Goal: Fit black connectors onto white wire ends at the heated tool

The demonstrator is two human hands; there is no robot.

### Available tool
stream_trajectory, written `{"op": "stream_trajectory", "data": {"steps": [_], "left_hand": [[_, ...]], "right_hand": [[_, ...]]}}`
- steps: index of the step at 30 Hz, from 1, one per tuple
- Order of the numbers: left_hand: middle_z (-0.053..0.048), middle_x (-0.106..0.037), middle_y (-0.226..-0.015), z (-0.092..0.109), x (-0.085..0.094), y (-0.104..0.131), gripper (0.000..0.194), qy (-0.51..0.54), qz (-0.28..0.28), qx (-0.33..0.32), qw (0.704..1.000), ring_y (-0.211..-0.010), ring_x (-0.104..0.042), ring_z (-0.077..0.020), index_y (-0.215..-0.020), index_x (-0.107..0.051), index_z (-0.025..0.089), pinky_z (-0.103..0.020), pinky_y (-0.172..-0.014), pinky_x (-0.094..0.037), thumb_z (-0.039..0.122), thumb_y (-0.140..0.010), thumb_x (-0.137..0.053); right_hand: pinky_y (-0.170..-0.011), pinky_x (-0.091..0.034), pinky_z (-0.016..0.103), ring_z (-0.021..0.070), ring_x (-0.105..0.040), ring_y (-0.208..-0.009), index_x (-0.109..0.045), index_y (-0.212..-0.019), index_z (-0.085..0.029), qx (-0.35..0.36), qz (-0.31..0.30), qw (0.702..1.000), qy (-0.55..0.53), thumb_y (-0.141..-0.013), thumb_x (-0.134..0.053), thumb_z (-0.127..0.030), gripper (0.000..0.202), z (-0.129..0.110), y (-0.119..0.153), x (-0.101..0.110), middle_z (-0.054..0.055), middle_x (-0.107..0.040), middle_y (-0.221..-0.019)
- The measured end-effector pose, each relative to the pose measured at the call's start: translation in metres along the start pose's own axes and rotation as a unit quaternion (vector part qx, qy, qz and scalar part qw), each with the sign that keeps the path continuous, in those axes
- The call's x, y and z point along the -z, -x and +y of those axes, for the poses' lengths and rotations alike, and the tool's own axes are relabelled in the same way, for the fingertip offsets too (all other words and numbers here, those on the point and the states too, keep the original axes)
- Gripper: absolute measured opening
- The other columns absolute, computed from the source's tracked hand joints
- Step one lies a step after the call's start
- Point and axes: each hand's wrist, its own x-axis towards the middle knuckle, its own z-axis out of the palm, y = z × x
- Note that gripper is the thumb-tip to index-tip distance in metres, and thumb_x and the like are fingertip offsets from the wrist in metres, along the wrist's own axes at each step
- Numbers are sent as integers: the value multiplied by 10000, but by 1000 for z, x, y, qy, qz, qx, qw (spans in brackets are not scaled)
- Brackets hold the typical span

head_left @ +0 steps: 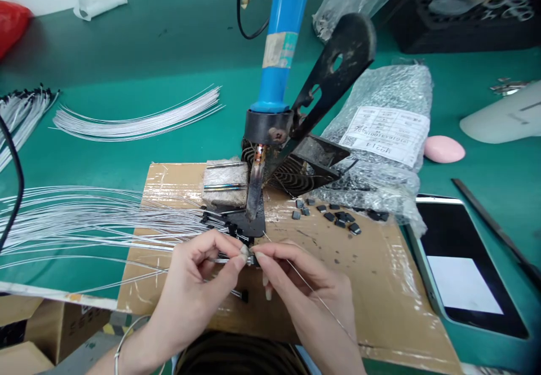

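My left hand (207, 285) is closed in a pinch, with thin white wire showing between its fingers. Facing it, my right hand (310, 288) pinches a small dark connector (252, 260) at the wire's end; the fingertips partly hide it. A thin silvery strand, apparently solder wire (315, 293), runs across my right hand. Just above the fingertips, a blue-handled soldering iron (284, 43) points tip down in a black metal holder (333, 71). Left of my hands, many white wires (164, 220) with black ends lie spread over the cardboard (372, 285).
Loose black connectors (340, 217) lie right of the iron, near a fan (296, 166) and a labelled bubble-wrap bag (384, 121). A tweezer-topped block (225, 183) stands left of the tip. At right are a phone (465, 262) and a dark metal strip (494, 226).
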Motion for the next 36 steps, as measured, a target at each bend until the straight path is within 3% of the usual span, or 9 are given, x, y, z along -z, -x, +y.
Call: {"op": "stream_trajectory", "data": {"steps": [3,7,11,14,17,20,24,31,36], "left_hand": [[-18,-795,-849,0,-1,0,161,1,-3,5,1000,-785,-748,-125,-771,-744,198,-177,-728,-577,117,-910,-734],[-15,-794,-846,-2,-2,-2,150,-14,4,2,1000,-775,-734,-118,-766,-743,196,-171,-721,-561,119,-894,-741],[-17,-788,-842,-3,-1,-6,128,-40,22,-9,999,-763,-707,-115,-756,-742,190,-172,-688,-526,138,-873,-747],[-18,-780,-832,0,0,-9,127,-73,21,5,997,-691,-652,-106,-747,-732,184,-185,-615,-471,157,-872,-736],[-22,-779,-814,6,0,-13,114,-93,21,11,995,-659,-623,-110,-735,-717,180,-197,-586,-441,170,-849,-727],[-38,-785,-797,13,-2,-18,91,-97,23,16,995,-673,-652,-126,-723,-703,171,-201,-599,-461,174,-810,-732],[-45,-784,-783,19,-3,-25,96,-93,25,10,995,-682,-671,-129,-722,-700,163,-200,-624,-494,184,-814,-717],[-41,-793,-788,21,-4,-32,91,-91,37,6,995,-696,-683,-126,-724,-706,162,-188,-627,-499,175,-812,-722],[-48,-792,-783,23,-5,-35,90,-96,35,1,995,-690,-683,-132,-716,-702,159,-197,-619,-497,177,-804,-717]], "right_hand": [[-528,-470,243,125,-549,-567,-869,-872,-281,24,-5,999,24,-904,-806,-320,80,3,1,3,-8,-638,-703],[-637,-503,273,148,-584,-661,-843,-1083,-289,93,-4,994,64,-1087,-547,-429,328,8,5,8,10,-642,-794],[-572,-419,277,145,-534,-609,-684,-1293,-298,86,18,988,131,-1127,-445,-369,300,10,11,12,-28,-623,-742],[-552,-370,276,141,-493,-590,-621,-1081,-275,123,31,973,192,-1109,-470,-326,161,8,10,17,-44,-572,-702],[-590,-412,245,121,-479,-608,-485,-806,-246,197,-12,955,222,-1080,-500,-229,275,6,3,22,-45,-489,-715],[-743,-523,240,132,-656,-802,-505,-816,-243,235,-46,947,215,-1052,-542,-173,249,5,-2,22,-5,-648,-913],[-974,-564,294,190,-765,-1127,-547,-840,-258,202,-7,964,172,-1054,-570,-200,223,3,1,12,28,-782,-1223],[-943,-600,215,165,-822,-1055,-561,-786,-262,146,21,978,148,-1011,-630,-226,238,-1,0,3,7,-845,-1176],[-965,-641,275,205,-829,-1057,-584,-769,-254,119,29,987,100,-989,-658,-218,235,-4,-6,3,41,-855,-1135]]}}
